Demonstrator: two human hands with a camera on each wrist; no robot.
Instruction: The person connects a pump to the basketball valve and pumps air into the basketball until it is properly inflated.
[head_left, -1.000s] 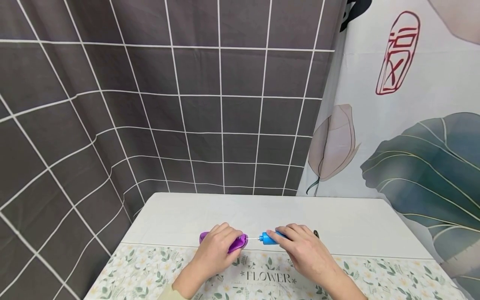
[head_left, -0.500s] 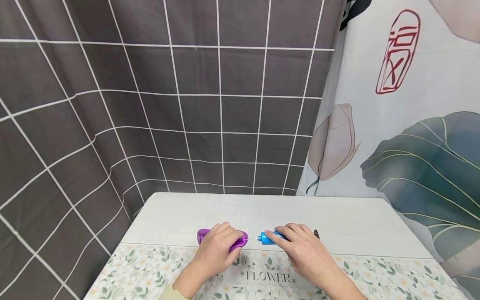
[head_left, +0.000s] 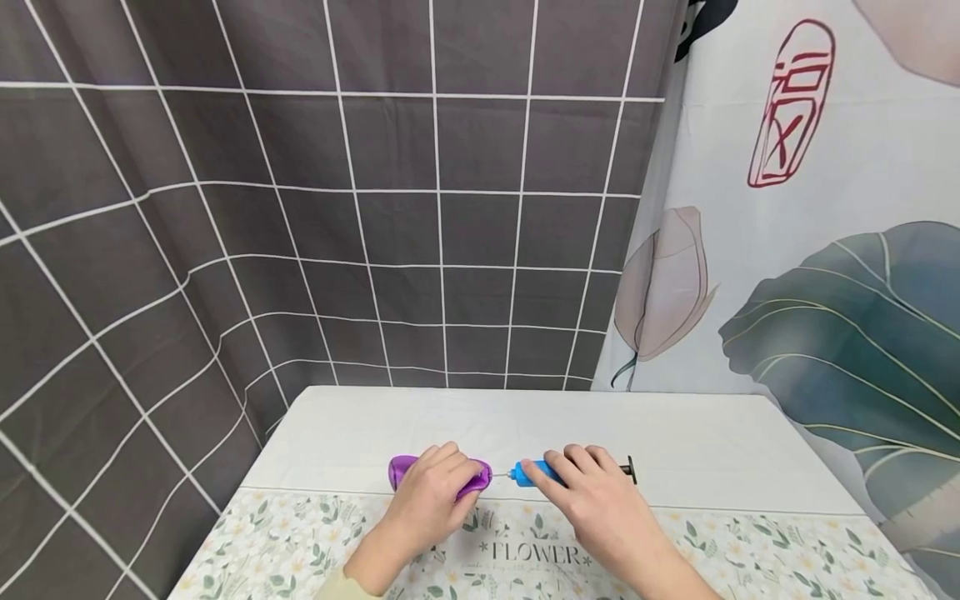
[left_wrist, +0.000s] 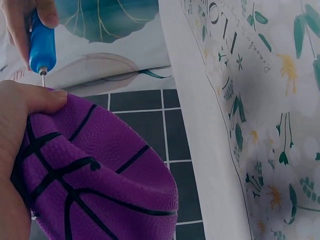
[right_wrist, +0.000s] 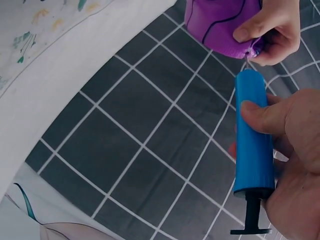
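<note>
At the bottom of the head view, a pale sleeve [head_left: 347,586] is seen at the left wrist, with the floral band [head_left: 288,533] of the desk [head_left: 480,425] spread beneath, lettered "FLOWER". Above that band the ball [left_wrist: 107,160] is held by the left hand [head_left: 431,500], its grip pinched on the right end, thumb and fingers pressed close about the spot where the needle [left_wrist: 44,80] is met. Whether the ball is also borne by the desk cannot be told. Just to the right, the pump [right_wrist: 254,155] is held by the right hand [head_left: 596,500], its grip curled round the barrel with the thumb laid along it.

Both things are set nearly end to end, the pump's long axis running left to right and its nose turned toward the ball. Only the thin needle is seen between them; its tip is hidden at the ball, so its depth cannot be judged. The ball is nearer the left hand; the black handle [right_wrist: 251,231] projects beyond the right, a short length of rod being exposed and no finger wrapped round it.

The ball's purple skin is pebbled, crossed by black seams, and slumped into folds. The pump's barrel is smooth, blue and cylindrical, apparently plastic; the needle looks metallic. Farther off, the desk is plain white, backed by a dark curtain [head_left: 480,229] with white grid lines and, rightward, a pale hanging [head_left: 750,233] printed with leaves.
</note>
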